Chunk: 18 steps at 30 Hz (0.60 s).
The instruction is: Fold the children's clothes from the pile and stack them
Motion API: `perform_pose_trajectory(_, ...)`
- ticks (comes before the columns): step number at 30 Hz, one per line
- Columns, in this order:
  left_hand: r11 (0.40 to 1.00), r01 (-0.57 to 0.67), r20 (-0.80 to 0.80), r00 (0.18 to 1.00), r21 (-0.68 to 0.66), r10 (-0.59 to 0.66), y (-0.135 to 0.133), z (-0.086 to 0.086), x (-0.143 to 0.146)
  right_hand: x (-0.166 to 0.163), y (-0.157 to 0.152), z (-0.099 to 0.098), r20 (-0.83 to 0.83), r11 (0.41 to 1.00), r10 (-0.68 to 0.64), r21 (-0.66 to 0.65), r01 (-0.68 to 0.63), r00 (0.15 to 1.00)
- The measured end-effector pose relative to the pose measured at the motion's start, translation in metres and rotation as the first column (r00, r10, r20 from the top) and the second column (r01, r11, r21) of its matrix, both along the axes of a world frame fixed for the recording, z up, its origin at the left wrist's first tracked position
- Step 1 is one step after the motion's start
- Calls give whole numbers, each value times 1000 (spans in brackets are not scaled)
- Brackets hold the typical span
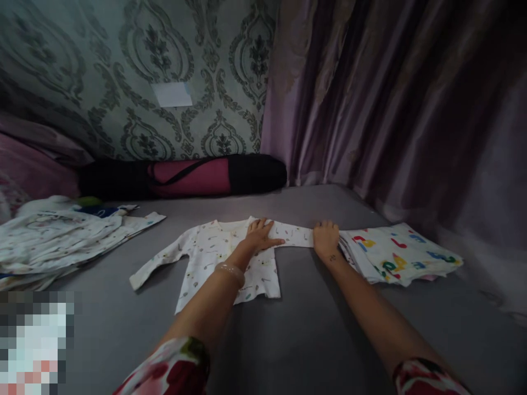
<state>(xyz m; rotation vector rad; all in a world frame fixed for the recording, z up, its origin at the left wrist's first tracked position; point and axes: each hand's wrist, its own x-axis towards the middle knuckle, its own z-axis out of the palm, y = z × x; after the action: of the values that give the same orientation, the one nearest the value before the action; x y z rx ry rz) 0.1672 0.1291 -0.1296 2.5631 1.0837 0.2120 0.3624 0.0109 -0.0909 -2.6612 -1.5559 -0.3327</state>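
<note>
A small white long-sleeved baby top [214, 258] with a fine print lies spread flat on a grey bed surface [308, 329]. My left hand [260, 235] rests flat on its upper right shoulder area, fingers stretched out. My right hand [326, 237] holds the end of the right sleeve [296, 236], fingers curled over the cuff, and the sleeve lies stretched out sideways between the two hands. A pale bangle sits on my left wrist.
A folded stack of white cloths with coloured letters [399, 252] lies just right of my right hand. A loose heap of printed clothes [61, 236] lies at the left. A black and pink rolled mat [185, 175] lies along the wall. Curtains [391, 109] hang on the right.
</note>
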Motion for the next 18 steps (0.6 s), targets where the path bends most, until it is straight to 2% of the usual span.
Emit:
perform_pose_trajectory(2,1000,-1,-2,1000,-4,1,1,-1,1,-16,7,2,-70,999,41,5,-41,997)
perform_pose_trajectory(5,1000,-5,-20,1000,21,6,2,-2,1,-54,22,-5,-190,965,263,32,-262,946)
perform_pose_trajectory(6,1000,-7,-27,1000,30,8,2,-2,1,-67,27,-10,-292,920,388,72,-385,874)
perform_pose_trajectory(8,999,-10,-40,999,40,12,0,-1,0,-87,35,-20,-428,875,471,122,-468,771)
perform_pose_trajectory(10,999,-16,-58,998,34,18,-2,0,-1,-93,38,-27,-503,885,445,119,-450,741)
perform_pose_trajectory(13,999,-23,-72,997,45,27,-4,1,-1,-81,30,-31,-497,917,360,34,-397,790)
perform_pose_trajectory(18,999,-13,-29,999,44,14,-2,-1,-1,-43,4,-24,-411,948,240,-96,-303,879)
